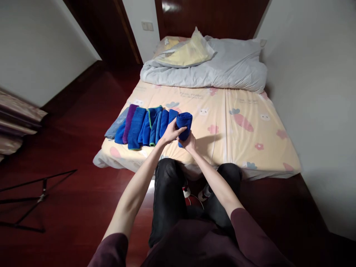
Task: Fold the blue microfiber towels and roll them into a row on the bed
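A rolled blue towel [184, 121] is held above the near part of the bed, its coiled end facing up. My left hand [171, 132] grips its left side, with the thumb across the front. Around its lower part, my right hand [189, 142] is closed. Just left of my hands, several folded or rolled towels lie side by side in a row: blue ones [137, 128], some with green edging, a purple one [130, 122] and a grey-blue one [118, 124] at the far left end.
The bed [244, 137] has a patterned cream sheet. At its head lie a grey quilt [233, 63] and a yellow item in clear plastic [191, 50]. A black metal stand [43, 191] is on the floor at left, near curtains [16, 118].
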`<state>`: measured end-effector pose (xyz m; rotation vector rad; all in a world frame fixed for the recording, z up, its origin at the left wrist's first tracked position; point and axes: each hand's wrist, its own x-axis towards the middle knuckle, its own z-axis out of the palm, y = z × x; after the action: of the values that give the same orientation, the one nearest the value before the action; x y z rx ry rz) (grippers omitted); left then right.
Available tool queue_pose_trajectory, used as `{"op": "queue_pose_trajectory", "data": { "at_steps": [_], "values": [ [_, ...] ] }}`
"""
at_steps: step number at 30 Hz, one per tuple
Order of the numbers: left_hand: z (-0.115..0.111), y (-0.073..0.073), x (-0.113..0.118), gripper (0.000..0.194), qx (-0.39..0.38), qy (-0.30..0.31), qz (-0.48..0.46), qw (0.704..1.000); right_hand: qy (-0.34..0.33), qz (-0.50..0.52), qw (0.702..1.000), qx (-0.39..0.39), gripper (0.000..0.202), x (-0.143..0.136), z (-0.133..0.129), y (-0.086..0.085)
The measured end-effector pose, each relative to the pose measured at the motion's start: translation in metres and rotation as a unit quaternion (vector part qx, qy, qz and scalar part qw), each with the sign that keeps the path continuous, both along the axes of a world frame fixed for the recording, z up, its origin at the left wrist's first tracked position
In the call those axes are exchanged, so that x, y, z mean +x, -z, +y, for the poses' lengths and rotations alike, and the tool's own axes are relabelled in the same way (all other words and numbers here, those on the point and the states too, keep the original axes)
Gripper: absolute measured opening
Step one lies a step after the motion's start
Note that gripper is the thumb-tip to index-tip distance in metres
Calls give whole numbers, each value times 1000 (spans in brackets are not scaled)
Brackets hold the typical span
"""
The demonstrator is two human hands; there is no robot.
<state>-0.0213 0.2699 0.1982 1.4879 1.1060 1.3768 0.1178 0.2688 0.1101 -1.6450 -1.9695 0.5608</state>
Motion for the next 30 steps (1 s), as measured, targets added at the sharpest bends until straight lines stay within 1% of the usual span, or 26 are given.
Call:
{"op": "queue_pose_trajectory", "data": {
  "at_steps": [3,6,10,13,15,24,30],
  "values": [
    [2,11,-3,59,1,0,8,1000,2,-1,1000,-14,58,-3,4,7],
    [4,23,-5,59,-17,3,11,1000,3,21,1000,-16,57,-4,6,11],
    [6,33,-6,67,-37,10,-18,999,7,49,999,1,54,-5,6,14],
    [9,36,-8,73,-51,18,-41,998,-2,38,999,-3,52,-7,8,13],
    [10,37,-11,71,-54,16,-44,997,-11,27,1000,-8,52,-9,9,13],
    [11,41,-19,62,-21,5,2,1000,-9,31,999,1,52,-15,11,21],
    [11,39,-19,65,-48,6,-32,998,1,44,999,13,52,-16,13,23]
  ]
}}
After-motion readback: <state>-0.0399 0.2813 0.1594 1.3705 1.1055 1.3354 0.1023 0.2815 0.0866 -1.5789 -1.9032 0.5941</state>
